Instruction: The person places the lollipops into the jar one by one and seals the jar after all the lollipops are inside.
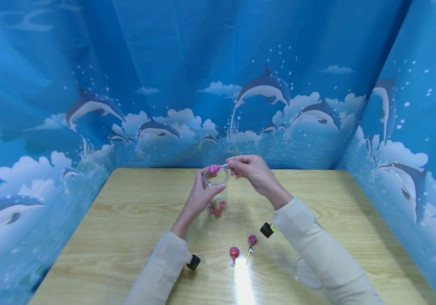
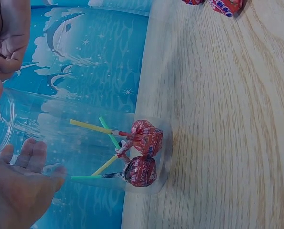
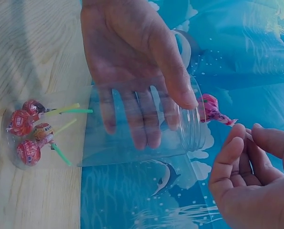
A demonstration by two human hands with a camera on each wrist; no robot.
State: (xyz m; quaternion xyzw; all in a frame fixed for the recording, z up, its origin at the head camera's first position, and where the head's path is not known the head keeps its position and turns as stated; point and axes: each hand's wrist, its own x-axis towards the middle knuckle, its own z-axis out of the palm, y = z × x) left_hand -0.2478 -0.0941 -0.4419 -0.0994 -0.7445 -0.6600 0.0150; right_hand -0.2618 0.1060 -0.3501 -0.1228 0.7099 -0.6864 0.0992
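Observation:
A clear plastic jar [image 3: 92,155] stands upright on the wooden table, its mouth uncovered. My left hand [image 1: 199,195] grips it near the top, thumb on one side and fingers round the other. Several red-wrapped lollipops [image 2: 147,138] with yellow and green sticks lie at the jar's bottom. With thumb and fingertips, my right hand [image 1: 254,173] pinches the stick of a pink-wrapped lollipop [image 1: 213,169]. That candy head points down at the jar's mouth, right by the rim [image 1: 216,184]. In the right wrist view the right fingers hide most of its stick.
Two lollipops lie on the table [image 1: 126,237] nearer the body, a red one [image 1: 234,253] and a darker one [image 1: 252,239]. A clear round lid [image 1: 306,273] is beside the right forearm. Blue dolphin-print curtain [image 1: 202,63] borders the table's back and sides.

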